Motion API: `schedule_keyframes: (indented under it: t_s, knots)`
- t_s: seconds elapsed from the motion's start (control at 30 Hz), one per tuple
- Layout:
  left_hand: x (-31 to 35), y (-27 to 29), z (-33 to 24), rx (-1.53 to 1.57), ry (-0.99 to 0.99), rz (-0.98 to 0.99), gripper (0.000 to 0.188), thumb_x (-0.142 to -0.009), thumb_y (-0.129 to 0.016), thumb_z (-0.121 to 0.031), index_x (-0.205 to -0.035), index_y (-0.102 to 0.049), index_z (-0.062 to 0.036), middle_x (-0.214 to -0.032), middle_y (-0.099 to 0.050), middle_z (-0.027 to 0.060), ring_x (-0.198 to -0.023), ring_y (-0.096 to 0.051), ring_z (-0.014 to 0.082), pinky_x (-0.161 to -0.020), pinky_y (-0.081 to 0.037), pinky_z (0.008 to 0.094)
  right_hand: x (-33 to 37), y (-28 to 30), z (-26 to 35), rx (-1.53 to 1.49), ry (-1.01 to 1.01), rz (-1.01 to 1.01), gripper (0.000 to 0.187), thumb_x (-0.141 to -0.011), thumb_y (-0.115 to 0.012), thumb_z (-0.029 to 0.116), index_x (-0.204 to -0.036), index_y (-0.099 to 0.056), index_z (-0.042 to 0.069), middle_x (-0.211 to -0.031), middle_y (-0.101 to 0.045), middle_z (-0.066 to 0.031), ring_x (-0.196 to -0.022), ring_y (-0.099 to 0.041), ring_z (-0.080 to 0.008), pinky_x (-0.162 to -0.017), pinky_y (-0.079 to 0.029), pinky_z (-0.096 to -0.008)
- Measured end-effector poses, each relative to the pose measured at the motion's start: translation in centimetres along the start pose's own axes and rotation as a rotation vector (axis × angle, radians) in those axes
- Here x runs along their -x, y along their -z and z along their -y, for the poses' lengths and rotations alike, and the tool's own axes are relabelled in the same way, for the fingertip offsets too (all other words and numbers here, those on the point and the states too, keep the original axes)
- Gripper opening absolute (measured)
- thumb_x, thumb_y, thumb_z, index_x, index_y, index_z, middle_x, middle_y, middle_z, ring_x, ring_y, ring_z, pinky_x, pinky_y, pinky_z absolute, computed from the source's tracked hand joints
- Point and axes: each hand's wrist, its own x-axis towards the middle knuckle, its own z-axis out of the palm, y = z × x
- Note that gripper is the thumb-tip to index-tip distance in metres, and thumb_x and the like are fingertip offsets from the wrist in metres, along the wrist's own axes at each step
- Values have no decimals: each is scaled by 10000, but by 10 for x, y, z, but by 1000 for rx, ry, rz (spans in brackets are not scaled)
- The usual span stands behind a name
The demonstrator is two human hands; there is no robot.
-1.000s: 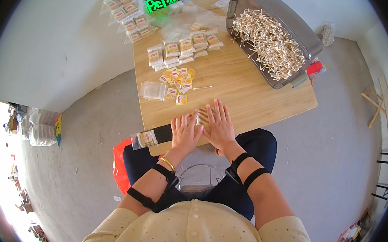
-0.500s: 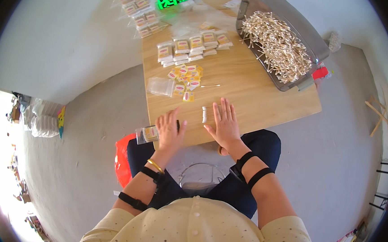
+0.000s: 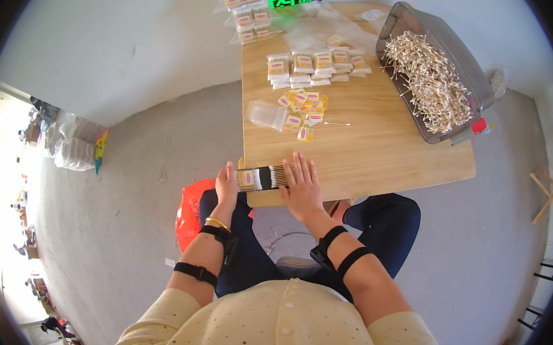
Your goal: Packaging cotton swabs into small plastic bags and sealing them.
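At the table's front left edge, my left hand (image 3: 226,188) grips the outer end of a small clear plastic bag (image 3: 246,179). A yellow-and-white card and cotton swabs show inside the bag. A black band (image 3: 265,177) lies across the row at the bag's inner end; what it belongs to I cannot make out. My right hand (image 3: 303,190) rests flat with fingers stretched over a row of cotton swabs (image 3: 279,174), which lies side by side against the black band.
Beyond my hands lie loose yellow cards (image 3: 305,134), empty clear bags (image 3: 266,116) and a single swab (image 3: 337,123). Stacked filled packs (image 3: 303,63) stand farther back. A grey bin (image 3: 484,91) of loose swabs occupies the right side. A red bag (image 3: 190,212) is below left.
My right hand has slid the swab row left, up to the bag. My left hand has moved to the bag's outer end and closed on it. The view has shifted.
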Motion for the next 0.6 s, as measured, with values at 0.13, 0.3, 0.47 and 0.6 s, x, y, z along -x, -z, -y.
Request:
schedule_keyframes:
  t_s: [0.13,0.3,0.47,0.6]
  knots:
    - [-1,-13,11,1,-35,-70,623,-1069,-471,-543,-942,-661,37,-771,-654,166,-782,-665,233,-716,-503,418,-3,-3,12,10,10,8,720,-987,-550,391,-1610,-325,107,-1684,-243,-191,-1576,-196,-337,-1284,-140,-523]
    - [-5,-21,21,477,223,-2,576,-1074,-501,-518,-1060,-690,26,-900,-691,79,-824,-646,162,-713,-511,353,-6,-4,19,-15,34,39,719,-994,-548,371,-1629,-296,149,-1697,-224,-167,-1579,-189,-332,-1274,-143,-557]
    - [-1,-25,16,747,363,101,512,-1091,-477,-476,-1160,-655,0,-1016,-655,72,-913,-616,162,-816,-527,355,-9,-15,33,-12,45,49,711,-998,-549,382,-1628,-304,164,-1696,-232,-159,-1580,-187,-331,-1273,-137,-565]
    - [1,-16,17,522,164,74,534,-1088,-461,-507,-1125,-661,-13,-996,-660,70,-889,-610,157,-801,-518,347,-15,-22,54,-52,43,57,805,-974,-579,473,-1620,-293,88,-1698,-210,-186,-1586,-165,-332,-1274,-125,-562]
